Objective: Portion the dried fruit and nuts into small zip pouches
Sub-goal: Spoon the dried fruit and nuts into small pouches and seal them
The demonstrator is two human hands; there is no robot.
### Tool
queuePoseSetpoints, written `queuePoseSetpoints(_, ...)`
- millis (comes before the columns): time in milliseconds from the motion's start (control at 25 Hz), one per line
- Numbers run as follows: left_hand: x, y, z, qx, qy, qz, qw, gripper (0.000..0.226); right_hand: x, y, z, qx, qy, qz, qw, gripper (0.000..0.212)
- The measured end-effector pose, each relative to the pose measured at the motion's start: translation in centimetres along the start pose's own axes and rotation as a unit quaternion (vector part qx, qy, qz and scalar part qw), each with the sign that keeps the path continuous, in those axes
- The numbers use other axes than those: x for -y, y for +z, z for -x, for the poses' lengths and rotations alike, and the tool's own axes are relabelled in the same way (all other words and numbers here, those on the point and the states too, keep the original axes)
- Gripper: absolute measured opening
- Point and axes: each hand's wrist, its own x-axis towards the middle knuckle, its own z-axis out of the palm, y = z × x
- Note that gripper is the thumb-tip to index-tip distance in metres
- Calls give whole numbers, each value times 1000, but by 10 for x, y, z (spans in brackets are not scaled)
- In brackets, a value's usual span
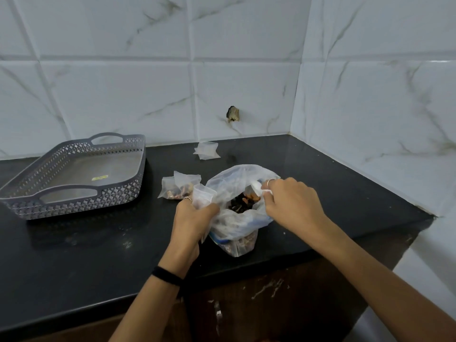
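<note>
Big bag [237, 218] of fruit and nuts [243, 202] stands near the counter's [74, 255] front edge, mouth open. Left hand [191, 217] grips the bag's left rim, fingers curled, together with an empty pouch [201, 195]. Right hand [290, 202] pinches the right rim between thumb and fingers. Filled pouches [179, 186] lie just left of the bag. Spare pouches [206, 150] lie near the wall. Grey tray [74, 174] sits well apart at left.

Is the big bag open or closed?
Open: both hands hold the bag's mouth apart, showing dried fruit inside.
</note>
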Motion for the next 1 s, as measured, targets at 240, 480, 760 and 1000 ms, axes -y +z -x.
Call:
queuePoseSetpoints(240, -1, 2, -5, 43, -24, 58, 997, 10, 5, 10, 0, 47, -3, -40, 998, 27)
queuePoseSetpoints(480, -2, 6, -9, 38, -62, 63, 995, 13, 9, 15, -10, 50, -34, 10, 998, 30)
queuePoseSetpoints(760, 4, 7, -11, 25, -74, 63, 995, 26, -2, 3, 0, 45, -50, 8, 998, 27)
queuePoseSetpoints(1000, 3, 7, -8, 52, -82, 96, 991, 23, 9, 5, -5, 114, -8, -107, 988, 30)
